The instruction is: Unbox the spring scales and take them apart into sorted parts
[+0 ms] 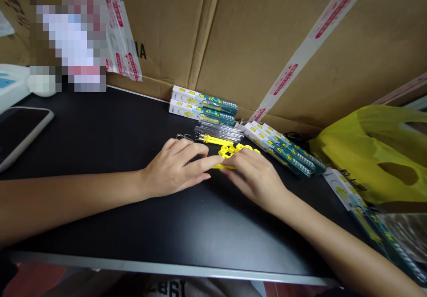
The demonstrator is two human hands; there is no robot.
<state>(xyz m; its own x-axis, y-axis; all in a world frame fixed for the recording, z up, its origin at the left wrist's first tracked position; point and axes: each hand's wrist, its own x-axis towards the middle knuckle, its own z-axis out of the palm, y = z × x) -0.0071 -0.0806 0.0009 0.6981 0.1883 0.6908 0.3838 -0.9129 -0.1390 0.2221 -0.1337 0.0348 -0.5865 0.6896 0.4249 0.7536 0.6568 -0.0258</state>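
Observation:
A thin yellow plastic rod spans the gap between my hands, low over the black table. The fingers of my left hand close around its left end, partly hiding it. My right hand pinches the right end, with the fingertips turned away from view. Just beyond my fingers lie several small yellow plastic rings in a loose pile. Behind them are yellow rods with metal ends and several clear plastic tubes. Metal hooks show above my left knuckles.
Two printed narrow boxes lie against the large cardboard carton. More such boxes lie to the right, and another near a yellow plastic bag. A phone rests at the left on the table.

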